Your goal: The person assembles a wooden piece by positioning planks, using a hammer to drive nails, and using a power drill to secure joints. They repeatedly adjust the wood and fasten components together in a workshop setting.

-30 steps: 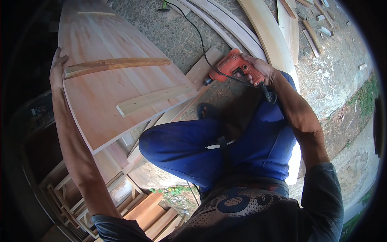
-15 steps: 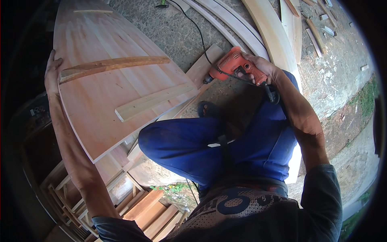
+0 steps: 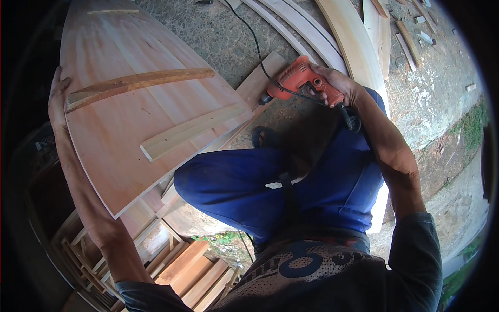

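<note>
My left hand grips the far-left edge of a large, tapering plywood panel, its fingers partly hidden by the edge. Across the panel lie a darker wooden strip and a paler batten, with a short thin strip near the narrow far end. In my right hand is an orange electric drill, held by its handle. The drill's chuck points left and down, close to the panel's right corner, and I cannot make out whether it touches anything. A black cord loops over the drill's body.
Curved pale boards lie on the ground beyond the drill. A short plank lies under the chuck. Offcuts are scattered at the far right. Stacked timber is at the lower left, and my blue-trousered knee borders the panel.
The panel, with my left hand on its edge, has shifted slightly left. The drill in my right hand has moved a little left and up.
</note>
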`<move>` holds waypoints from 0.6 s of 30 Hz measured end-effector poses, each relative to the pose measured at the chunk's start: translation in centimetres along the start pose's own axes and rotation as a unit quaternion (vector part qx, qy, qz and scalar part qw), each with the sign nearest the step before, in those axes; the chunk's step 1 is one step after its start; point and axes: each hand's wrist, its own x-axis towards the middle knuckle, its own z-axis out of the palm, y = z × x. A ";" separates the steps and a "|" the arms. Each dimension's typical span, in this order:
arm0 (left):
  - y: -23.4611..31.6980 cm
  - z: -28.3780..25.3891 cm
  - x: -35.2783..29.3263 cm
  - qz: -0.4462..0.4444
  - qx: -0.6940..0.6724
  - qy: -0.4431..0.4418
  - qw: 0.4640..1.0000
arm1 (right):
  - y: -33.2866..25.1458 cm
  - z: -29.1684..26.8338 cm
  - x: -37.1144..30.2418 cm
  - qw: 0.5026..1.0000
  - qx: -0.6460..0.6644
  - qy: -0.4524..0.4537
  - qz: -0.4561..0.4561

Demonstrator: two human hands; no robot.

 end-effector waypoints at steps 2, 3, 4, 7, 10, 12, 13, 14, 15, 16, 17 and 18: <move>0.0 0.6 -0.2 0.006 0.001 0.019 1.000 | 0.0 -0.4 -0.1 1.000 0.014 -0.005 0.005; -0.2 0.3 0.1 0.006 0.001 0.015 1.000 | -0.1 -0.2 -0.2 1.000 0.015 -0.009 0.011; -0.5 -0.4 0.6 0.007 0.001 0.011 1.000 | -0.1 -0.1 -0.2 1.000 0.015 -0.012 0.016; -0.9 -1.0 1.1 0.028 0.022 0.011 0.999 | -0.1 -0.2 -0.2 1.000 0.008 -0.010 0.019; -0.8 -0.8 1.0 0.032 0.036 0.015 0.999 | -0.2 0.1 -0.3 1.000 -0.001 0.012 0.026; -0.6 -0.4 0.7 0.027 0.032 0.015 0.999 | -0.2 0.4 -0.5 0.999 0.002 0.015 0.029; -0.4 -0.1 0.4 0.024 0.027 0.014 0.999 | -0.2 0.5 -0.6 0.999 0.003 0.017 0.030; -0.3 0.1 0.3 0.022 0.021 0.013 0.999 | -0.2 0.3 -0.5 0.999 0.002 0.019 0.035; -0.3 0.0 0.3 0.024 0.019 0.012 0.999 | -0.2 0.2 -0.3 0.999 0.002 0.020 0.038; -0.4 -0.1 0.3 0.025 0.018 0.011 0.999 | -0.2 0.1 -0.1 0.999 0.002 0.020 0.042; -0.4 -0.2 0.4 0.027 0.016 0.010 0.999 | 0.0 0.1 0.0 0.999 0.006 0.015 0.042; -0.5 -0.3 0.5 0.025 0.015 0.008 1.000 | 0.0 0.1 0.0 0.999 0.010 0.010 0.042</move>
